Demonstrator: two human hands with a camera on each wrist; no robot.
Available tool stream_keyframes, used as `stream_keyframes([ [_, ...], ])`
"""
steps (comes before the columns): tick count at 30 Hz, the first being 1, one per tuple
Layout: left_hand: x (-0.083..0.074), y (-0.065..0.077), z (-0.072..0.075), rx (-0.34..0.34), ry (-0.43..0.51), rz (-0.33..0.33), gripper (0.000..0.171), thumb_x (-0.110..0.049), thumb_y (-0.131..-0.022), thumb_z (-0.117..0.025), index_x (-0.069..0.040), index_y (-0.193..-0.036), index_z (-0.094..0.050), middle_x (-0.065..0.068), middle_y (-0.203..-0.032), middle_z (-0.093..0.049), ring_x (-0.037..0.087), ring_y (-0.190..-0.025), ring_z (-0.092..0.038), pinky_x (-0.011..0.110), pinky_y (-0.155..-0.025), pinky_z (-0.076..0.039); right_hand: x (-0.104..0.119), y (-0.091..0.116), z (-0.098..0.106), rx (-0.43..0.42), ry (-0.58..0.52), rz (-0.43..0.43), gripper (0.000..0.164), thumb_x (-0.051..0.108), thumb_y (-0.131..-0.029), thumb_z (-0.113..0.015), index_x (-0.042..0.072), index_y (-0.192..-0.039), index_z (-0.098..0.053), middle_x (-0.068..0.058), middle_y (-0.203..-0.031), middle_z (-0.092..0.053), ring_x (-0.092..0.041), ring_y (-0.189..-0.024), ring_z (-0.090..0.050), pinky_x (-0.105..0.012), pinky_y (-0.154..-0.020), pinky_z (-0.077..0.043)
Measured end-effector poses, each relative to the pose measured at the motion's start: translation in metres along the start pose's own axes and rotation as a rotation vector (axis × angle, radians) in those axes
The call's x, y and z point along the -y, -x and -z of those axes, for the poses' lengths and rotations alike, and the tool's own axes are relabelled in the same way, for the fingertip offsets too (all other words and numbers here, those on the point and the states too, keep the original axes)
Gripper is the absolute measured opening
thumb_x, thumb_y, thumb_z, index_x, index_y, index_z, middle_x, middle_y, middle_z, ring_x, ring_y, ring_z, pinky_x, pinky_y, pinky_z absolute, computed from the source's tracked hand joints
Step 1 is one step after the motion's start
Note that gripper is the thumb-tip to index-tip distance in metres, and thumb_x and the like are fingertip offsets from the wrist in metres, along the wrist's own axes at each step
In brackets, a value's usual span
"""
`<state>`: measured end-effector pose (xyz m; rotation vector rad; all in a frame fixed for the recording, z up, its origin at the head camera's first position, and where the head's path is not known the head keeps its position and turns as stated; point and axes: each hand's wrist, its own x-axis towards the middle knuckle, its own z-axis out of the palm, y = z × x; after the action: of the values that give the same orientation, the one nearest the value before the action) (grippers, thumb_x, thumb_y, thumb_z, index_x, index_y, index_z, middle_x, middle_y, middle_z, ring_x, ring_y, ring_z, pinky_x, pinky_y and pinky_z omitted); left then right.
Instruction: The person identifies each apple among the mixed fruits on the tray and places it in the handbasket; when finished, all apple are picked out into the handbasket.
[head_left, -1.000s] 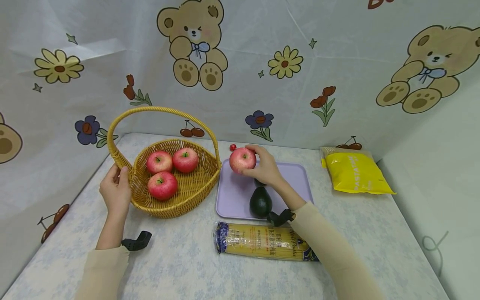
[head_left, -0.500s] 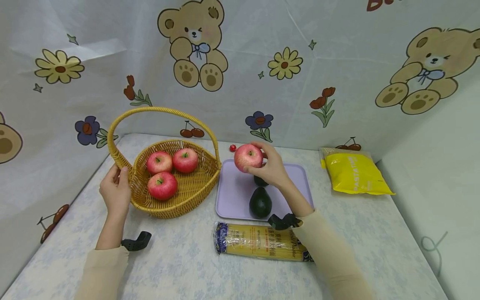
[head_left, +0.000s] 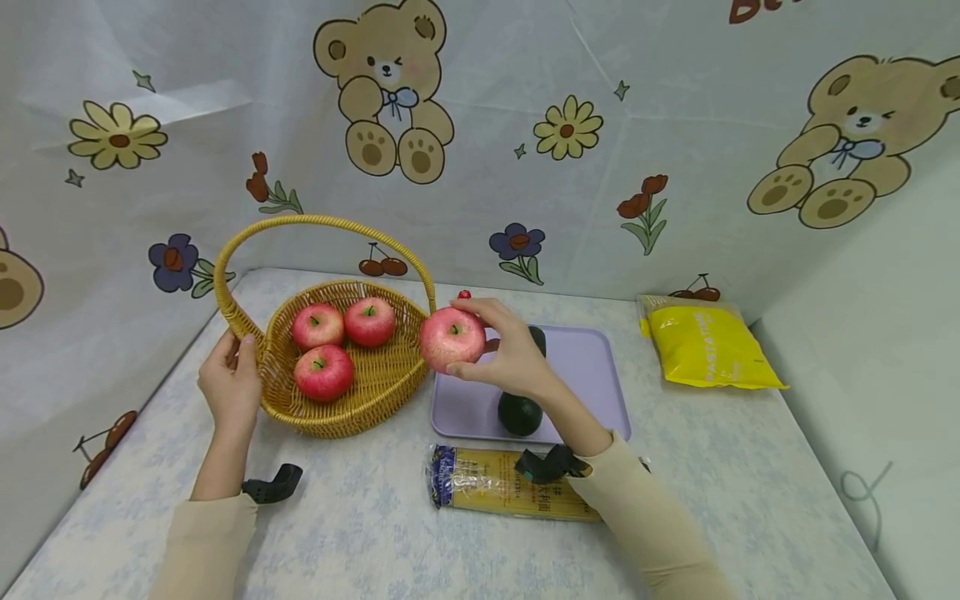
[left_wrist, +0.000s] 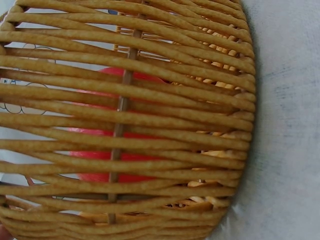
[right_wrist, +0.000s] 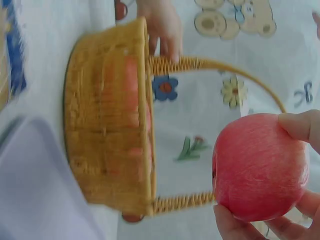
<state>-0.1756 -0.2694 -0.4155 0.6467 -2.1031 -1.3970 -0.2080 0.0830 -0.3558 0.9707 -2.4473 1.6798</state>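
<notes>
A red apple (head_left: 453,340) is held between the thumb and fingers of my right hand (head_left: 517,354), just above the right rim of the wicker basket (head_left: 375,408). The right wrist view shows this held apple (right_wrist: 260,167) close up, apart from the basket. My left hand (head_left: 231,383) grips the basket at the left foot of its arched handle (head_left: 322,220). Three red apples lie inside, among them a front apple (head_left: 324,373). Woven strands fill the left wrist view, with red apple (left_wrist: 120,165) showing through the gaps.
Right of the basket, a lilac tray (head_left: 592,383) bears two dark green avocados, one avocado (head_left: 519,414) nearer; the other is partly behind my right hand. A spaghetti pack (head_left: 487,483) lies in front, partly under my right forearm. A yellow pasta bag (head_left: 712,346) lies at right.
My right hand first drew slightly right with the apple, then carried it left from over the tray to the basket's right rim. The left hand and basket stay put.
</notes>
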Motion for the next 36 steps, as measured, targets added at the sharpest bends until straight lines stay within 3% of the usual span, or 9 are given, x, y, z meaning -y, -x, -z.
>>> stream_keyframes([
  [9, -0.001, 0.0, 0.0, 0.0, -0.002, -0.006, 0.041, -0.028, -0.104, -0.046, -0.012, -0.141, -0.054, 0.011, -0.139, -0.058, 0.021, -0.126, -0.056, 0.035, -0.106, -0.047, 0.014, -0.02, -0.038, 0.085, 0.051, 0.069, 0.073, 0.018, -0.072, -0.086, 0.013, -0.137, -0.054, -0.004, -0.131, -0.055, -0.016, -0.111, -0.055, -0.031, -0.08, -0.06],
  [17, 0.0, 0.0, 0.0, -0.004, -0.008, -0.004, 0.041, -0.027, -0.104, -0.046, -0.013, -0.141, -0.054, 0.011, -0.138, -0.058, 0.021, -0.125, -0.056, 0.035, -0.105, -0.048, 0.003, -0.044, -0.071, 0.078, 0.177, 0.007, 0.074, 0.029, -0.072, -0.085, 0.017, -0.139, -0.055, -0.004, -0.132, -0.056, -0.016, -0.116, -0.054, -0.03, -0.091, -0.053],
  [28, 0.001, 0.0, 0.0, -0.009, 0.009, -0.015, 0.041, -0.027, -0.104, -0.046, -0.012, -0.141, -0.054, 0.012, -0.139, -0.057, 0.018, -0.128, -0.054, 0.034, -0.108, -0.045, -0.016, -0.06, -0.091, 0.078, 0.335, -0.029, 0.077, 0.036, -0.071, -0.084, 0.015, -0.139, -0.053, -0.006, -0.134, -0.055, -0.018, -0.119, -0.053, -0.035, -0.093, -0.052],
  [36, 0.001, 0.0, 0.0, -0.004, 0.005, -0.008, 0.041, -0.028, -0.104, -0.046, -0.012, -0.141, -0.054, 0.012, -0.139, -0.057, 0.018, -0.125, -0.056, 0.033, -0.106, -0.047, -0.028, -0.063, -0.104, 0.093, 0.492, -0.063, 0.069, 0.042, -0.072, -0.082, 0.015, -0.132, -0.058, -0.004, -0.126, -0.061, -0.017, -0.115, -0.057, -0.034, -0.091, -0.053],
])
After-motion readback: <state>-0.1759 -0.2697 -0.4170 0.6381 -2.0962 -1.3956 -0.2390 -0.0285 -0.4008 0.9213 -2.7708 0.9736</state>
